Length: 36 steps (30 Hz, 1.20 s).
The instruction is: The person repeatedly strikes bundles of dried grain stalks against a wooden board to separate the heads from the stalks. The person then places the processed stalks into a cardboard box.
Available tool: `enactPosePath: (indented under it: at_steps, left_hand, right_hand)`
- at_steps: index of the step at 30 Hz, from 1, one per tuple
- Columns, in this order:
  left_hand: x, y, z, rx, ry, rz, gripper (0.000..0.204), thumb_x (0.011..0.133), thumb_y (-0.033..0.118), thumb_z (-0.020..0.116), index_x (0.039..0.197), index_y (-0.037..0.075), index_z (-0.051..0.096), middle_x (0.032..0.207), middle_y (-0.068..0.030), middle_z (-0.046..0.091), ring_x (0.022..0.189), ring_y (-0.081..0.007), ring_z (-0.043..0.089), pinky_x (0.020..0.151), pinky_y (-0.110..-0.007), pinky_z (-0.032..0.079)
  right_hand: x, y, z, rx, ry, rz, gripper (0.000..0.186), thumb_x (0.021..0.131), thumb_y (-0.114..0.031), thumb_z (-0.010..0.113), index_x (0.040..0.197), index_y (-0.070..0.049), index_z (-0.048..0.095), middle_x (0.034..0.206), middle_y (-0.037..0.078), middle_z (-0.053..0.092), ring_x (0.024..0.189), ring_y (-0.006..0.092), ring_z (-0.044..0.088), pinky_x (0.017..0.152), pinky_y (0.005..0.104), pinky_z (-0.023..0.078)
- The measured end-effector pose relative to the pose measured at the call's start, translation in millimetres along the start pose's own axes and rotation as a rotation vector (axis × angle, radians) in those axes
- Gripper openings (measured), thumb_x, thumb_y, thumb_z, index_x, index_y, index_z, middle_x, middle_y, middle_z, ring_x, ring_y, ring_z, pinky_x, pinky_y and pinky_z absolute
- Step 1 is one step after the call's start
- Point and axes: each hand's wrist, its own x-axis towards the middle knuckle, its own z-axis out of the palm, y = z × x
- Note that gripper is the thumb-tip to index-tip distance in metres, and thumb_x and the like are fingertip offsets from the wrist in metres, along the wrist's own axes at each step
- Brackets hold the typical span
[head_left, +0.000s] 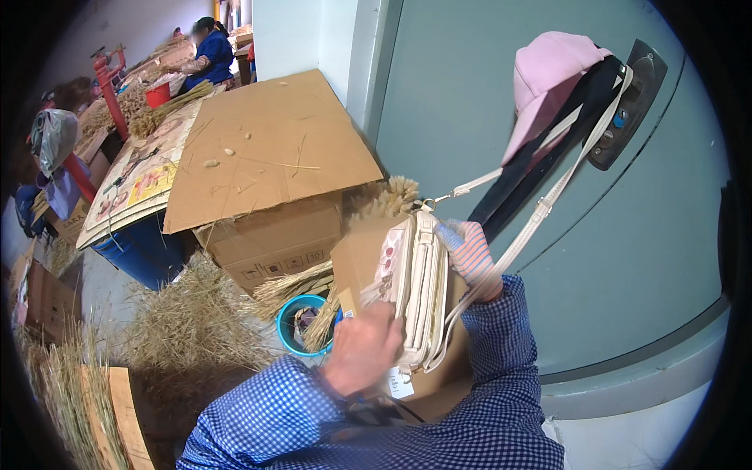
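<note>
A cream shoulder bag (427, 286) with zips hangs upright in front of me, its strap (540, 211) looped over a door handle (627, 110). My right hand (470, 254), in a striped knit glove, grips the bag's right side near the top. My bare left hand (364, 345) is closed against the bag's lower left side. Whatever its fingers hold is hidden. Just above that hand, a pale item with red spots (389, 254) lies along the bag's left face. Behind the bag stands a brown cardboard piece (356, 254).
A pink cap (548, 78) hangs at the grey-green door (439, 86). On the left are a large cardboard box (274, 149), a turquoise bucket (283, 333) with dried stalks, a straw heap (196, 321) and a blue bin (145, 251). Far back sits a person in blue (215, 59).
</note>
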Motion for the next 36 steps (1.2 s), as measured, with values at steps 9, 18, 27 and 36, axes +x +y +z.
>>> enactPosePath:
  at_steps: [9, 18, 27, 36]
  left_hand:
    - [93.1, -30.1, -40.9, -0.192, 0.105, -0.117, 0.034, 0.089, 0.026, 0.055, 0.087, -0.007, 0.063, 0.073, -0.0162, 0.062, 0.065, -0.0215, 0.06, 0.061, -0.034, 0.046]
    - [109.7, -9.7, -47.5, 0.193, -0.033, -0.102, 0.024, 0.077, 0.02, 0.057, 0.081, -0.004, 0.06, 0.076, -0.0206, 0.062, 0.075, -0.0343, 0.06, 0.067, -0.043, 0.047]
    - [116.4, -7.7, -40.8, 0.351, -0.054, -0.095, 0.016, 0.076, 0.013, 0.055, 0.076, -0.002, 0.058, 0.076, -0.0219, 0.06, 0.077, -0.0394, 0.058, 0.068, -0.048, 0.046]
    - [112.9, -5.9, -38.1, 0.161, 0.12, 0.053, 0.012, 0.077, 0.01, 0.055, 0.077, -0.002, 0.055, 0.076, -0.0204, 0.058, 0.075, -0.04, 0.056, 0.066, -0.047, 0.044]
  right_hand:
    - [-30.9, -49.9, 26.0, -0.196, -0.123, -0.176, 0.023, 0.088, -0.018, 0.063, 0.084, 0.005, 0.062, 0.065, 0.003, 0.059, 0.06, 0.006, 0.047, 0.052, 0.0265, 0.04]
    - [-30.8, -52.3, 26.6, -0.277, -0.181, -0.226, 0.023, 0.085, -0.016, 0.066, 0.075, 0.003, 0.059, 0.059, 0.001, 0.053, 0.059, 0.0049, 0.042, 0.05, 0.0258, 0.038]
    - [-26.6, -43.0, 20.4, -0.138, -0.256, -0.143, 0.022, 0.087, -0.017, 0.063, 0.08, 0.004, 0.064, 0.061, 0.004, 0.056, 0.061, 0.0071, 0.044, 0.055, 0.0292, 0.042]
    - [53.1, -6.0, 37.0, 0.16, -0.222, -0.537, 0.029, 0.091, -0.026, 0.061, 0.099, 0.0, 0.067, 0.082, 0.001, 0.065, 0.072, 0.0057, 0.052, 0.065, 0.0238, 0.046]
